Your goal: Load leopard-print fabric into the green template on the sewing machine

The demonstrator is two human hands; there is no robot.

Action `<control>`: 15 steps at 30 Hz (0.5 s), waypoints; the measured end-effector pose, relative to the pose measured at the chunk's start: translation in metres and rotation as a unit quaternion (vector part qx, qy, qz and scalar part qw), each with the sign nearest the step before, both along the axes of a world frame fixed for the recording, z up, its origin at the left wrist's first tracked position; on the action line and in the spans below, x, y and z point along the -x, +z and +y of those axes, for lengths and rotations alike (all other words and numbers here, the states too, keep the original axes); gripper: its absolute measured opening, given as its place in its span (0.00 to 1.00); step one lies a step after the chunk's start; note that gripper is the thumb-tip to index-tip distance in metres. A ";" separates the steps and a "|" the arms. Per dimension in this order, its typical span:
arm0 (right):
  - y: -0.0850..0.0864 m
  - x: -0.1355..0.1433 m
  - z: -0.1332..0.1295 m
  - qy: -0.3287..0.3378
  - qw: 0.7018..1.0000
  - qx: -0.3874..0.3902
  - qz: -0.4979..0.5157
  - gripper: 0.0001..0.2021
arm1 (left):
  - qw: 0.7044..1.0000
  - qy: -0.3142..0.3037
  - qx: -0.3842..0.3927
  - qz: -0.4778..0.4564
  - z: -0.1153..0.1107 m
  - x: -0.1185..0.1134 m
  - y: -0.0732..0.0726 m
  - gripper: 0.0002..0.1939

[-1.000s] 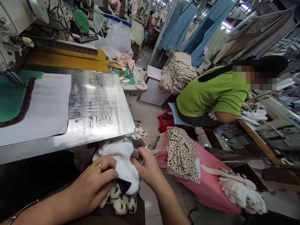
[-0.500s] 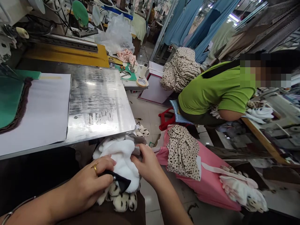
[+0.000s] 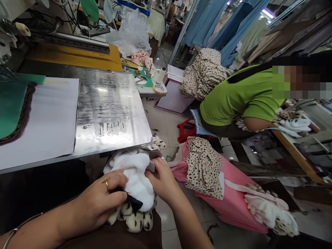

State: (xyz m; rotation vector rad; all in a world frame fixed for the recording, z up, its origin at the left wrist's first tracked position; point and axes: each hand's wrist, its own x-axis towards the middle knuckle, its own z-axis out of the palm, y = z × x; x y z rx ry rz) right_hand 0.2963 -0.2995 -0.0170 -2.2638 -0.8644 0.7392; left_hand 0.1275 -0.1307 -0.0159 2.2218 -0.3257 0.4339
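Note:
A bundle of white plush fabric lies over my lap, just below the metal table edge. My left hand, with a ring on one finger, is closed at the bundle's left side, a small black pointed piece at its fingertips. On the right side my right hand pinches the grey edge of the bundle between thumb and fingers. Spotted plush paws hang beneath the white fabric.
The metal table with a white sheet spans the left. A person in a green shirt sits at the right. Spotted cloth lies on a pink cover. A tape roll rests on the far table corner.
The black piece is more covered by my left hand, and less of it shows. My right hand stays at the grey edge. The whole view has shifted slightly.

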 end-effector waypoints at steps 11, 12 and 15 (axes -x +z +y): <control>0.003 0.000 0.007 -0.004 0.999 0.032 -0.026 0.08 | 0.999 -0.030 -0.015 -0.005 0.004 0.003 -0.004 0.16; 0.004 0.000 0.007 -0.003 0.999 0.038 -0.028 0.08 | 1.000 -0.026 -0.011 -0.011 0.004 0.002 -0.005 0.16; 0.005 -0.003 0.008 0.006 0.998 0.058 -0.022 0.08 | 1.000 -0.002 0.013 -0.027 0.002 0.000 -0.006 0.14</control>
